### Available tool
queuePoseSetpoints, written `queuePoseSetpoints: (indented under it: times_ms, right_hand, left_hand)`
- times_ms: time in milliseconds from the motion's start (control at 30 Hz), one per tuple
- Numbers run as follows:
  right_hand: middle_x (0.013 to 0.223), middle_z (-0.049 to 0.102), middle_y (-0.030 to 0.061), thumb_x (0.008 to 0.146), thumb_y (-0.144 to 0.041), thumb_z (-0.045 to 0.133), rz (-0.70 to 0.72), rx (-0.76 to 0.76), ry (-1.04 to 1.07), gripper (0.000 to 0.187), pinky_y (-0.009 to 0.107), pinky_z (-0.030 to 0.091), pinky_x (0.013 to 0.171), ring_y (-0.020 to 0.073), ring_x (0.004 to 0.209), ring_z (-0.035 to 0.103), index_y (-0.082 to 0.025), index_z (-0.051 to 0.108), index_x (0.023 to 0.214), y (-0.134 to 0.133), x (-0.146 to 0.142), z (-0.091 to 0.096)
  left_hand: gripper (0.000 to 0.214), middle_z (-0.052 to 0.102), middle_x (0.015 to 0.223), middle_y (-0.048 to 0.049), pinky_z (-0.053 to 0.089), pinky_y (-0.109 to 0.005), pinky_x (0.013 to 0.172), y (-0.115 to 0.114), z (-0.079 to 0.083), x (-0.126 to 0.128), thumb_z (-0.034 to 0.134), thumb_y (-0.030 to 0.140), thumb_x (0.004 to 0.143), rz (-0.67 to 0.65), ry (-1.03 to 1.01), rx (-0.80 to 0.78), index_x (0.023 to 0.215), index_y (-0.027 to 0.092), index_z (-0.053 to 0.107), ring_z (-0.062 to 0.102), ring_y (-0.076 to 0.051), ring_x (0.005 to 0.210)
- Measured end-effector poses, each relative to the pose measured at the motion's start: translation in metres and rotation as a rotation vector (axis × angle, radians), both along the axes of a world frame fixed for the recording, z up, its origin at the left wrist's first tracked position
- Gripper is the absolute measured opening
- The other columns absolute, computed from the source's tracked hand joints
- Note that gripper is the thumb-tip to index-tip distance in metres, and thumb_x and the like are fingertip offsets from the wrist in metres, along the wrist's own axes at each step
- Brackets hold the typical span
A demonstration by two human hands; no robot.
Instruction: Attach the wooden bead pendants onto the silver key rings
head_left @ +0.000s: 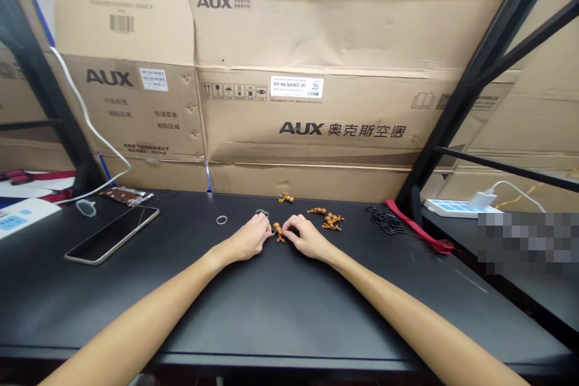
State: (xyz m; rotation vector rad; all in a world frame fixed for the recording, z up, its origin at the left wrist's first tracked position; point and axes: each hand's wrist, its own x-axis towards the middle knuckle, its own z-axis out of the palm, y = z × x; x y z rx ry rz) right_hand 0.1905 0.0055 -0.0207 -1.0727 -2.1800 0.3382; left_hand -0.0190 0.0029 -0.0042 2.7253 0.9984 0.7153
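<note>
Both my hands rest on the black table (pixel 280 307) near its far side. My left hand (pixel 249 237) is curled, its fingertips pinched on a small metal ring at the table surface. My right hand (pixel 307 236) is also curled, fingers pinching close to a small brown gourd-shaped wooden charm (pixel 277 231) that lies between the two hands. More brown gourd charms (pixel 332 221) lie just right of my right hand, and one (pixel 286 198) sits farther back. A loose metal ring (pixel 221 219) lies left of my left hand.
A phone (pixel 113 233) lies face up at the left. A pile of black rings (pixel 387 221) and a red strap (pixel 418 230) lie at the right. Big AUX cardboard boxes (pixel 316 84) wall off the back. A white power strip (pixel 452 207) sits far right.
</note>
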Motion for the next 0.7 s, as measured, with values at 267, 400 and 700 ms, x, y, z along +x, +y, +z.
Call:
queuePoseSetpoints:
  times_ms: [267,400,700]
  right_hand:
    - [0.076,0.065,0.0023,0.086,-0.027,0.052,-0.001,-0.069,0.095,0.015,0.029,0.041,0.07,0.016,0.073,0.053,-0.019,0.061,0.078,-0.0024,-0.0019,0.0051]
    - [0.075,0.064,0.0017,0.085,-0.03,0.052,0.023,-0.137,0.169,0.016,0.027,0.041,0.065,0.0143,0.068,0.053,-0.018,0.06,0.078,-0.0021,-0.0022,0.006]
    - [0.073,0.064,0.0024,0.081,-0.034,0.054,0.067,-0.27,0.342,0.018,0.027,0.045,0.064,0.0145,0.066,0.057,-0.017,0.059,0.076,-0.0036,-0.0046,0.0105]
  left_hand:
    - [0.017,0.05,0.085,-0.0056,0.043,-0.033,0.077,0.0012,-0.0045,0.0039,0.035,0.017,0.09,-0.017,-0.072,-0.044,0.076,0.018,0.044,0.047,-0.018,0.079]
    - [0.016,0.05,0.084,-0.0046,0.043,-0.032,0.076,0.0003,-0.002,0.0046,0.036,0.017,0.089,0.012,-0.1,-0.094,0.077,0.018,0.045,0.048,-0.017,0.078]
    - [0.019,0.055,0.085,-0.0057,0.044,-0.032,0.077,-0.0031,0.0023,0.0073,0.036,0.021,0.09,0.091,-0.116,-0.162,0.08,0.017,0.051,0.052,-0.018,0.08]
